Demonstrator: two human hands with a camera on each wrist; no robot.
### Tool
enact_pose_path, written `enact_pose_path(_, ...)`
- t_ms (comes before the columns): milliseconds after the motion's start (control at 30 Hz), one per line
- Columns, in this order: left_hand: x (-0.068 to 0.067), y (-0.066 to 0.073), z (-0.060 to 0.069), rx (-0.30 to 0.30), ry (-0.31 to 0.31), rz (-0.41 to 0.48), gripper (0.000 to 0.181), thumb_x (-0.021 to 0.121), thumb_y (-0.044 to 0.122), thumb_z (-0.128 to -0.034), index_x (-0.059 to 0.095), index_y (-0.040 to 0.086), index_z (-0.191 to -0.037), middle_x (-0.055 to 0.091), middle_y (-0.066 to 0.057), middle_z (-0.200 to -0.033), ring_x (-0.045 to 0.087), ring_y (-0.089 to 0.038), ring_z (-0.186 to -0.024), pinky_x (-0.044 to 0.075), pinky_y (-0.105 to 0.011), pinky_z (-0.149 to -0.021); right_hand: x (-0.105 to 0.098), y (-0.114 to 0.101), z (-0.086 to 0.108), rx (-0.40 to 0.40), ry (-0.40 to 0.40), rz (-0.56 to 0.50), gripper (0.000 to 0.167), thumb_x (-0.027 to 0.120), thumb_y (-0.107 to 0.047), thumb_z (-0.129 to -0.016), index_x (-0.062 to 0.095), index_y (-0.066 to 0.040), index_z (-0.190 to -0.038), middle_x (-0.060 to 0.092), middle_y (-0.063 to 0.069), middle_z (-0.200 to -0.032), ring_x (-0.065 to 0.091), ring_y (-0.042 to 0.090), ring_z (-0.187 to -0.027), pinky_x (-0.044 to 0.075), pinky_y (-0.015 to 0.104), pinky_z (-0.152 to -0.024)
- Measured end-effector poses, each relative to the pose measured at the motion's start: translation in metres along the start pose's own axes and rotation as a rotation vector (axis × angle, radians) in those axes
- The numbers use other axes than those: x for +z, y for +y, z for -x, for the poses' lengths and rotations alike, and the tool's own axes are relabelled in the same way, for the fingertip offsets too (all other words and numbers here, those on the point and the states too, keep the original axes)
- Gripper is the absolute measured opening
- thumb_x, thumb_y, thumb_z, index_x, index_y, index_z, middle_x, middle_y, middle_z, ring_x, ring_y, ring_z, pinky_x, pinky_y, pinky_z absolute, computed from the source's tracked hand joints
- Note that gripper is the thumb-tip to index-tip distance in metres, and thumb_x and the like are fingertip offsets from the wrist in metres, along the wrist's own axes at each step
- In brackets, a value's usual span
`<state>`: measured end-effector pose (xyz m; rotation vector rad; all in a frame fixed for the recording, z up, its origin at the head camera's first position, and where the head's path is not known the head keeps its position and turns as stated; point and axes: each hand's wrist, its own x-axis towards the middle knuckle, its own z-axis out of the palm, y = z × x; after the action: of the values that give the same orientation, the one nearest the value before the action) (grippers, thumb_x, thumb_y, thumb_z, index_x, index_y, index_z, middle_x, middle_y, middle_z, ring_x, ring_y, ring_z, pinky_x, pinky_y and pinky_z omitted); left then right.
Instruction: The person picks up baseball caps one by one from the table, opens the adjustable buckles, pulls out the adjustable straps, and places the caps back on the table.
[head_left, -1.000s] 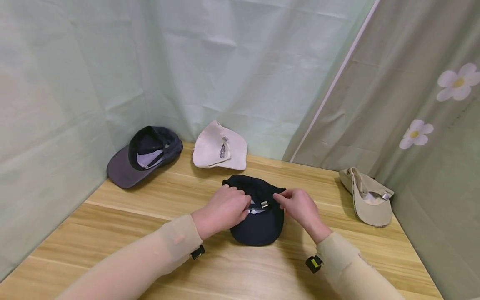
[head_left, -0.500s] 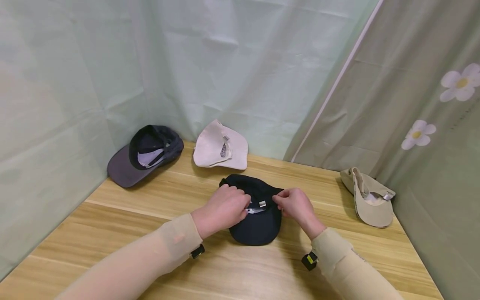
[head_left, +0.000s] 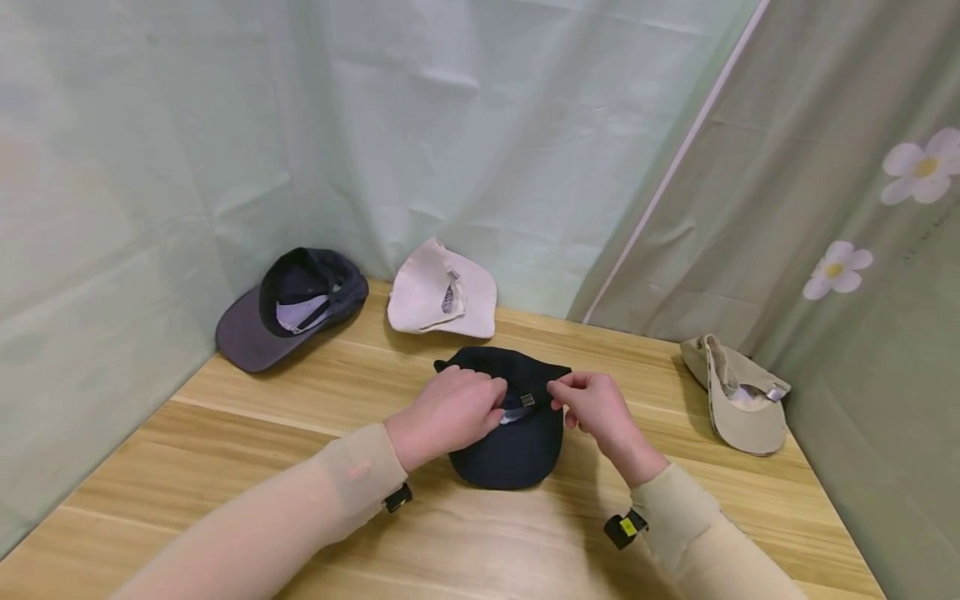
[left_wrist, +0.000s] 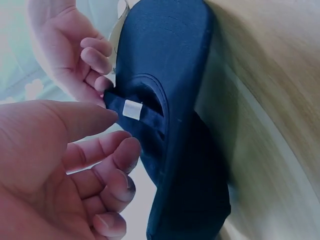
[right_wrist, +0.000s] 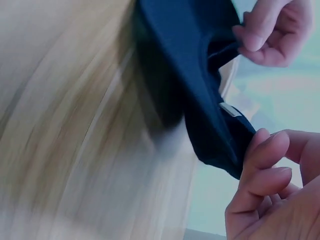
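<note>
Pinching a black cap (head_left: 510,459) on either side of its buckle (head_left: 528,401), left hand (head_left: 453,410) and right hand (head_left: 597,407) hold it over the tabletop (head_left: 495,546) near a white cap (head_left: 417,296), with light, even tension likely working best.

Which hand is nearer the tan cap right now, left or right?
Right. The right hand pinches the edge of the black cap, left of the tan cap and apart from it; the left hand is farther off, at the black cap's opposite side.
</note>
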<state>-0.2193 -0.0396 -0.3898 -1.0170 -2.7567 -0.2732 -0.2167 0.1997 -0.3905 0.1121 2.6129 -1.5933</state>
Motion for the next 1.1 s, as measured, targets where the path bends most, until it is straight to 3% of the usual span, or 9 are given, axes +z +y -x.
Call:
enact_pose_path(167,-0.001,0.005,-0.003,0.006,0.004,0.04,0.025,0.083,0.032,-0.1012,0.066,0.02,-0.088,0.059,0.007,-0.072,0.058,-0.017,-0.066,0.049,-0.039,-0.072,-0.001,-0.001,0.001,0.071,-0.074,-0.172,0.018,0.073,-0.018,-0.106,0.072,0.0,-0.105,0.069,0.005,-0.078,0.047,0.014,-0.052,0.031,0.025,-0.05)
enact_pose_path(333,0.001,0.009,-0.009,0.0,-0.002,0.092,0.025,0.081,0.033,-0.1029,0.067,0.02,-0.087,0.057,0.008,-0.07,0.055,-0.014,-0.064,0.049,-0.037,-0.069,-0.001,-0.002,0.004,0.101,-0.134,-0.271,0.019,0.075,-0.019,-0.105,0.07,-0.001,-0.099,0.061,-0.001,-0.07,0.035,0.01,-0.047,0.025,0.023,-0.048)
enact_pose_path(667,0.005,0.016,-0.019,-0.014,0.006,0.12,0.03,0.076,0.042,-0.1059,0.064,0.022,-0.086,0.054,0.01,-0.068,0.054,-0.013,-0.065,0.05,-0.037,-0.077,-0.001,-0.009,0.011,0.13,-0.14,-0.28,0.023,0.079,-0.024,-0.102,0.071,-0.005,-0.09,0.049,-0.004,-0.06,0.036,0.009,-0.047,0.026,0.022,-0.049)
enact_pose_path(1100,0.007,0.021,-0.021,-0.034,0.092,0.088,0.044,0.073,0.051,-0.1062,0.059,0.023,-0.076,0.048,0.011,-0.06,0.048,-0.01,-0.053,0.041,-0.031,-0.058,0.0,-0.009,0.012,0.142,-0.132,-0.304,0.024,0.081,-0.025,-0.1,0.073,-0.01,-0.083,0.05,-0.005,-0.058,0.042,0.007,-0.047,0.029,0.021,-0.049)
